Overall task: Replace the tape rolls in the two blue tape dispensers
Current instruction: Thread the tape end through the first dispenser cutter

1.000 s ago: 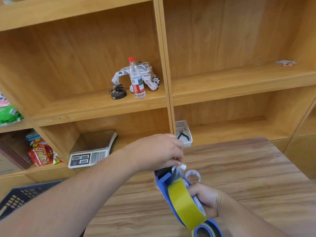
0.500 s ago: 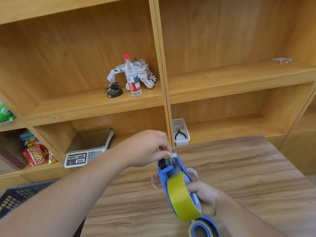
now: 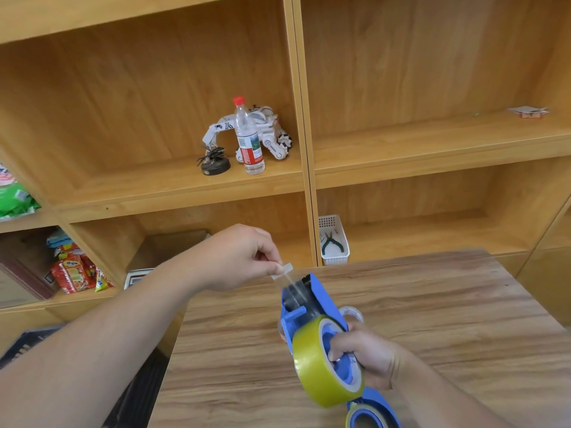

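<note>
My right hand (image 3: 367, 356) grips a blue tape dispenser (image 3: 312, 299) held above the wooden table (image 3: 448, 319), with a yellowish tape roll (image 3: 315, 362) mounted on its hub. My left hand (image 3: 238, 257) pinches the white-tipped free end of the tape (image 3: 284, 270), pulled out just past the dispenser's toothed front edge. A second blue dispenser with a tape roll (image 3: 370, 415) lies on the table below my right hand, partly cut off by the frame. A clear, nearly used-up tape roll (image 3: 352, 315) lies on the table behind the held dispenser, mostly hidden.
Wooden shelves stand behind the table. On them are a water bottle (image 3: 248, 137), a white toy robot (image 3: 265, 131), a white basket with pliers (image 3: 333, 242), a scale (image 3: 139, 276) and snack packets (image 3: 74, 270). A dark crate (image 3: 27, 344) sits low at the left.
My left hand has drawn the tape end up and to the left, away from the dispenser's front. The right hand keeps the dispenser in about the same pose.
</note>
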Action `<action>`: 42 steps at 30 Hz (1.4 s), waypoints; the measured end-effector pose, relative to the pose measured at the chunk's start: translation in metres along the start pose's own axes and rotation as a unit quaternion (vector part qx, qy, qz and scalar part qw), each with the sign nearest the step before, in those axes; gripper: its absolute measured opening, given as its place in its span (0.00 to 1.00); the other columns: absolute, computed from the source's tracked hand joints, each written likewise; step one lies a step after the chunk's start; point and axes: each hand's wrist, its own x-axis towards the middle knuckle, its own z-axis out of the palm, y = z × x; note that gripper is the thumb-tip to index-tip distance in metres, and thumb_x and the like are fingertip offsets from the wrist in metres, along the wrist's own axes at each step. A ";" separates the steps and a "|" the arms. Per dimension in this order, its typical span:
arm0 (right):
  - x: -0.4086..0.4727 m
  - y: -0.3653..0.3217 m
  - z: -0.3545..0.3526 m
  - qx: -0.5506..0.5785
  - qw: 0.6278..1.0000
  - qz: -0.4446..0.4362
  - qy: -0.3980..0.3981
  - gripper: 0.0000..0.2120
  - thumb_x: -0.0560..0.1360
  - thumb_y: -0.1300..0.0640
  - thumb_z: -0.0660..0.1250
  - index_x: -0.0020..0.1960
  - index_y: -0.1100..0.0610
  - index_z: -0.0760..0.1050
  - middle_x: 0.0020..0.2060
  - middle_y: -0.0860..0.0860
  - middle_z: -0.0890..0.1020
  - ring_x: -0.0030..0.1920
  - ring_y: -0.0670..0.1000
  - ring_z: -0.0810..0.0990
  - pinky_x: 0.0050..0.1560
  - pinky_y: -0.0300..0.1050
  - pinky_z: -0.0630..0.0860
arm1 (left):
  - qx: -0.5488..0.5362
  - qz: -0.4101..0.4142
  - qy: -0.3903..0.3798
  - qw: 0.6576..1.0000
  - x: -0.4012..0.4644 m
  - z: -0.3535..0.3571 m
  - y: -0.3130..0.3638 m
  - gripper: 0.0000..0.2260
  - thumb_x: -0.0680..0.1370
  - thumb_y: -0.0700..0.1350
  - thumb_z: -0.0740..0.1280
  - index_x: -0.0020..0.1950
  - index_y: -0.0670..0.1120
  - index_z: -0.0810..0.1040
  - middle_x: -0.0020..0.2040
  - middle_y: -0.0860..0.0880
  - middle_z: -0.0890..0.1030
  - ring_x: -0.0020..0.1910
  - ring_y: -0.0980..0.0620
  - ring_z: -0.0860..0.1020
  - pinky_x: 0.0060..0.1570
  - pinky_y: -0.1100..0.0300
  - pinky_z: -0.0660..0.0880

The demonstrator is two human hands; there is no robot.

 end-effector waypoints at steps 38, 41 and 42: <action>0.011 0.003 0.043 -0.139 0.989 0.010 -0.057 0.13 0.64 0.76 0.60 0.45 0.66 0.78 0.38 0.60 0.77 0.38 0.58 0.77 0.40 0.44 0.78 | -0.482 -0.211 -0.307 0.793 -0.008 0.078 -0.060 0.06 0.71 0.43 0.69 0.46 0.46 0.82 0.49 0.44 0.77 0.52 0.45 0.71 0.51 0.54 0.67; 0.018 0.006 0.045 -0.129 0.990 0.004 -0.052 0.14 0.65 0.76 0.60 0.45 0.65 0.77 0.38 0.61 0.76 0.37 0.58 0.76 0.40 0.44 0.78 | -0.494 -0.220 -0.293 0.788 -0.004 0.085 -0.070 0.03 0.71 0.42 0.68 0.42 0.48 0.81 0.45 0.46 0.76 0.50 0.46 0.70 0.48 0.56 0.67; 0.020 0.009 0.046 -0.123 0.991 0.004 -0.049 0.13 0.65 0.76 0.60 0.45 0.66 0.77 0.36 0.60 0.77 0.36 0.57 0.77 0.39 0.44 0.78 | -0.491 -0.228 -0.281 0.793 -0.002 0.087 -0.071 0.03 0.72 0.42 0.68 0.42 0.49 0.82 0.44 0.47 0.76 0.48 0.48 0.70 0.46 0.56 0.67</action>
